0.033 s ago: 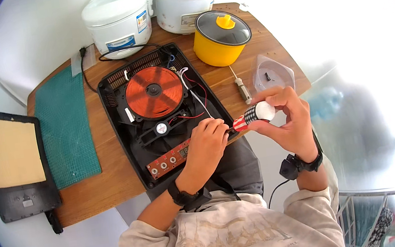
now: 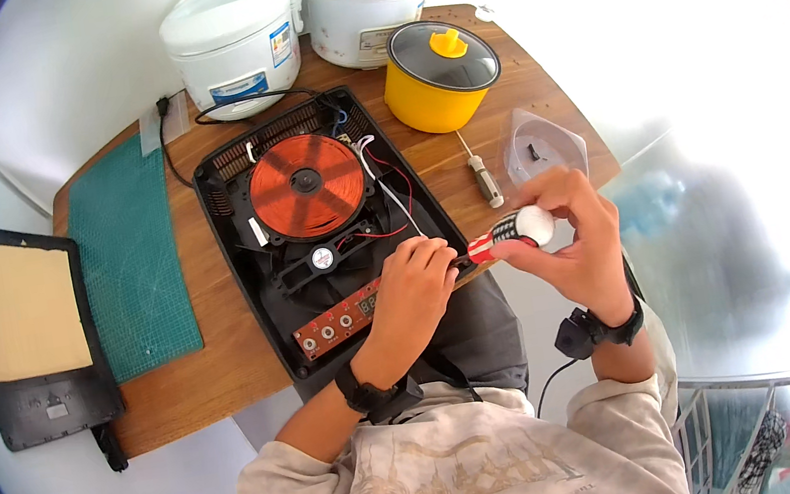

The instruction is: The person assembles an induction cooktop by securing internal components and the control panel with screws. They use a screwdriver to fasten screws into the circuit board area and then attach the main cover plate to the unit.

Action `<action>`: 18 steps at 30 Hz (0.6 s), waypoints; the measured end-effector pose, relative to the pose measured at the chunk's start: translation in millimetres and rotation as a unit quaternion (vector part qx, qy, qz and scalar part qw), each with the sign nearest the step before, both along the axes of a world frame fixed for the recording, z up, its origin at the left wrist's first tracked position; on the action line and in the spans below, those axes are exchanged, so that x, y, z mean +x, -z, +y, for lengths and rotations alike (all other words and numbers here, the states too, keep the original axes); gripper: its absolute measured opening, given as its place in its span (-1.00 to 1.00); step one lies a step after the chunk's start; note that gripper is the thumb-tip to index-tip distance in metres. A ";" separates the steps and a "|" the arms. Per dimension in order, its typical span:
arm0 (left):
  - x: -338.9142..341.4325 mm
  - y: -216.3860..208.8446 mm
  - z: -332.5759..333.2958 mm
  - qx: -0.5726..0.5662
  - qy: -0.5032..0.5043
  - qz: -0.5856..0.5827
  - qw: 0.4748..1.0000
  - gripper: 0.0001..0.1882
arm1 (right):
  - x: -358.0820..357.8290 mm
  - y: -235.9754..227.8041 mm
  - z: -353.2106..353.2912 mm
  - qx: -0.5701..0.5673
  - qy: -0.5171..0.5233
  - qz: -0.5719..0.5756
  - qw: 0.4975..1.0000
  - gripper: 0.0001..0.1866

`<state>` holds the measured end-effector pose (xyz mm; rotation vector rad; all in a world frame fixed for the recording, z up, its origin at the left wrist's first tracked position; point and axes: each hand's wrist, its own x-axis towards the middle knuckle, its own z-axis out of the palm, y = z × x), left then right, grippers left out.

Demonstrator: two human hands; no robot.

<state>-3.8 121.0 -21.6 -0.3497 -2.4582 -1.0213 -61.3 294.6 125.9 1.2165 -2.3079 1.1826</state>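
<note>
Screwdriver with red, black and white striped handle (image 2: pixel 512 229): held level just off the right front corner of the opened induction cooker (image 2: pixel 331 226), above the near edge of the wooden worktop (image 2: pixel 230 366). White rounded butt of the handle sits in the right hand (image 2: pixel 567 248), fingers curled around it. The shaft end points left toward the left hand (image 2: pixel 413 290), whose fingertips are pinched together at the tip; what lies between them is too small to tell. The two hands are near each other, joined by the tool.

Cooker: top cover off, black housing, copper-coloured coil (image 2: pixel 307 186) in the middle, small fan (image 2: pixel 322 257) below it, red control board (image 2: pixel 340 320) along the near edge, just left of the left hand. Red, white and black wires run from coil to the right side.

Right of the cooker: a second, smaller screwdriver (image 2: pixel 484 174) lying flat, and a clear plastic tray (image 2: pixel 545 147) with small dark parts, just behind the right hand.

Rear of the worktop: yellow pot with glass lid (image 2: pixel 439 74), two white rice cookers (image 2: pixel 233 29) (image 2: pixel 366 0). Left side: green cutting mat (image 2: pixel 128 254). Off the worktop, far left: black panel with a beige face (image 2: pixel 34 333).
</note>
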 end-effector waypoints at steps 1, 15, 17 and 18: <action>0.1 -2.6 -0.6 0.000 0.002 -0.002 1.000 -0.65 | 1.4 1.0 -1.8 0.022 0.030 0.038 0.999 -0.57; 4.4 -10.6 -7.8 -0.013 0.027 -0.040 0.999 -0.49 | 5.1 -20.3 -20.0 0.194 -0.001 0.092 0.977 -0.65; 4.0 -13.5 -5.8 -0.005 0.024 -0.046 0.999 -0.55 | 3.4 -22.1 -24.7 0.257 0.052 0.144 0.954 -0.66; 3.8 -14.0 -4.4 0.002 0.022 -0.048 0.999 -0.60 | 1.8 -23.4 -24.8 0.288 0.078 0.170 0.939 -0.67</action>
